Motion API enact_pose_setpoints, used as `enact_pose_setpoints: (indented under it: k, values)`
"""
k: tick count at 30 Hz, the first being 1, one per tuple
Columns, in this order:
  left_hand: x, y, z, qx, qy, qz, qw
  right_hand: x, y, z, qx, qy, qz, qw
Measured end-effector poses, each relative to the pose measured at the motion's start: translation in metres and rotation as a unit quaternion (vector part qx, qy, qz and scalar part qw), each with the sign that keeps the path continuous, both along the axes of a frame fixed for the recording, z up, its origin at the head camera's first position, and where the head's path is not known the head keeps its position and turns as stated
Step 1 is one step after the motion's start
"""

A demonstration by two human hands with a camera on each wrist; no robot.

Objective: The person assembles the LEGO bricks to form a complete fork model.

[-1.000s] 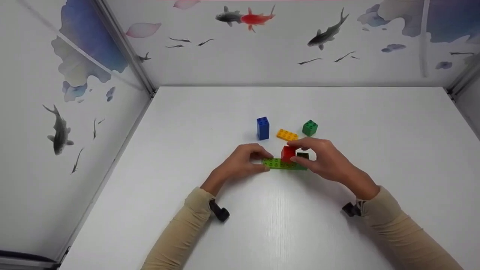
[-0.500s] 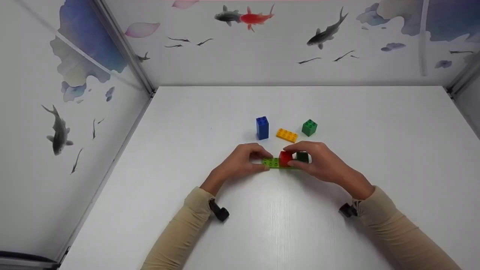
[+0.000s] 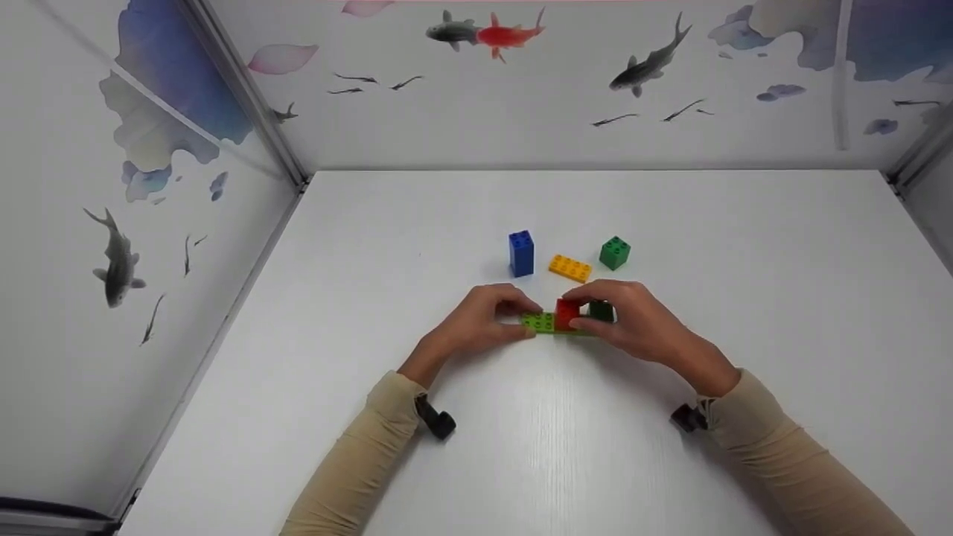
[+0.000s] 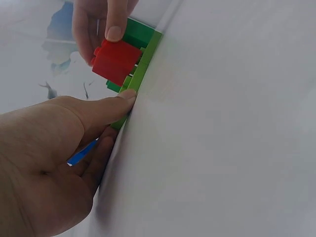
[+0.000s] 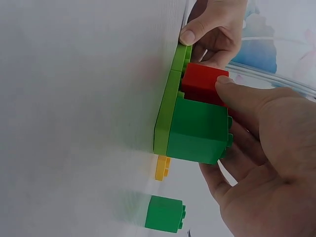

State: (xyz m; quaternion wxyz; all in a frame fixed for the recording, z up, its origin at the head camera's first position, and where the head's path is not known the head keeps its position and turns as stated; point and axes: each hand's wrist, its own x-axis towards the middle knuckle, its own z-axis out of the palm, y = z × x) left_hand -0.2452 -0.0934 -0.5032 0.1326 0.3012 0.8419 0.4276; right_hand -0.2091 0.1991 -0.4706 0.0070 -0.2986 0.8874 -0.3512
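Note:
Flat on the white table lies a light green base (image 3: 537,322) of studded building plates, a seam between them showing in the right wrist view. My left hand (image 3: 488,318) pinches its left end between thumb and fingers. A green brick (image 5: 197,131) stands on the base's right end. Left of it, my right hand (image 3: 633,320) pinches a red brick (image 3: 564,315) between thumb and fingers, over the base's studs. Studs show under the red brick in the left wrist view (image 4: 117,62), where it looks slightly tilted; whether it is fully seated I cannot tell.
Behind the hands stand a tall blue brick (image 3: 522,254), a flat yellow plate (image 3: 570,268) and another green brick (image 3: 615,254). Printed white walls (image 3: 476,119) border the table (image 3: 417,223) at the back and sides.
My right hand has lowered the red brick and brought it slightly left onto the base. During the last half second it has barely moved. My left hand keeps its hold on the base.

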Motion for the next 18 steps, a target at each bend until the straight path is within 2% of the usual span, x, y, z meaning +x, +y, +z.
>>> enact_pose_setpoints:
  k: [18]
  values:
    - [0.0028, 0.0026, 0.0011, 0.002, -0.001, 0.018, 0.9998, -0.0003, -0.0017, 0.0013, 0.005, -0.011, -0.01, 0.9999]
